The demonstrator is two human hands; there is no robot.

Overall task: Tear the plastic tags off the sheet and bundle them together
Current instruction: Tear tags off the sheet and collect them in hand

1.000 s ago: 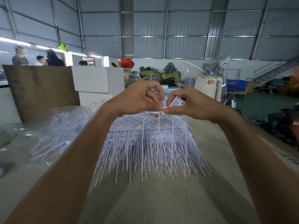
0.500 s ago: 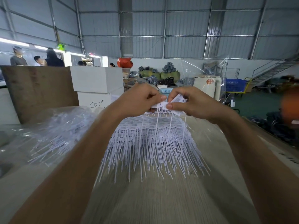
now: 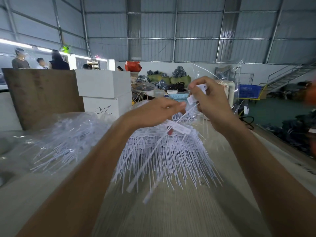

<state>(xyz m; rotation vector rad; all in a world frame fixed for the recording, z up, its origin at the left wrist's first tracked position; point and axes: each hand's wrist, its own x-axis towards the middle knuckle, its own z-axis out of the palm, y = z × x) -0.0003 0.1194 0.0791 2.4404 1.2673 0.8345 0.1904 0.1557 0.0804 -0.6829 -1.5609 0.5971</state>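
My right hand (image 3: pixel 209 101) pinches a few torn-off tags (image 3: pixel 192 99) in curled fingers; my left hand (image 3: pixel 153 113) grips the tag sheet (image 3: pixel 178 128) above the heap of sheets (image 3: pixel 164 154) on the tabletop (image 3: pixel 171 216)

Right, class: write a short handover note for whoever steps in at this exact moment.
Left hand: grips torn-off tags, tails hanging down.
Right hand: raised, pinches a few tags just pulled away.
Stack of tag sheets lies on the table; bagged tags at left.
Done: some tags torn.
Left: tear the remainder, gather both handfuls and bundle them.
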